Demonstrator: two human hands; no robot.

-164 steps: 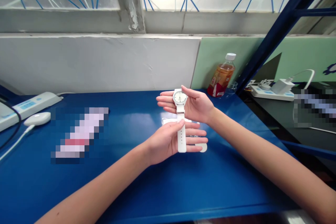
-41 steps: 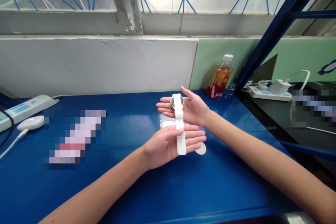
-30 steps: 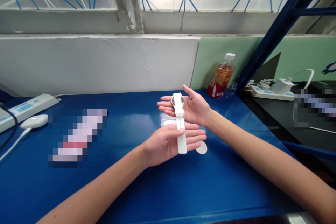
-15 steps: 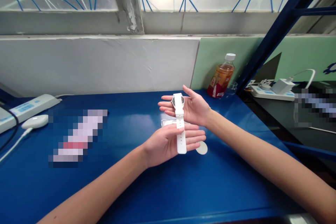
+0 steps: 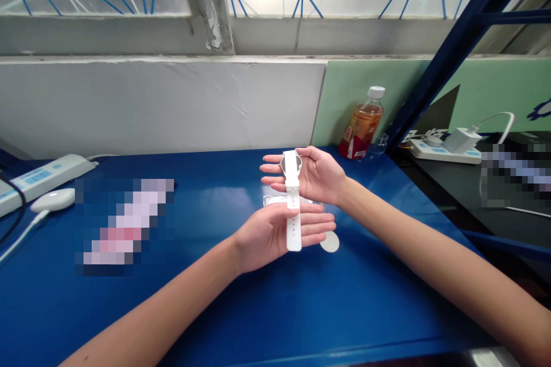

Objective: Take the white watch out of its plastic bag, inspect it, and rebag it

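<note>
A white wristwatch with a perforated strap stretches across both my palms. The holed end of its strap lies over the fingers of my left hand, whose thumb presses on it while the other fingers stay straight. At the far end, the round watch case is supported by my right hand, palm up, with its thumb against the top of the watch. Beneath the hands, a partly hidden white item and a white disc lie on the blue table.
To the left lie a blurred-out flat object, a white oval device with a cable, and a power strip. A drink bottle stands at the back right by a blue metal post. Another power strip sits farther right.
My right thumb has come down from a raised position onto the top end of the watch. The left hand stays nearly still with its thumb on the strap.
</note>
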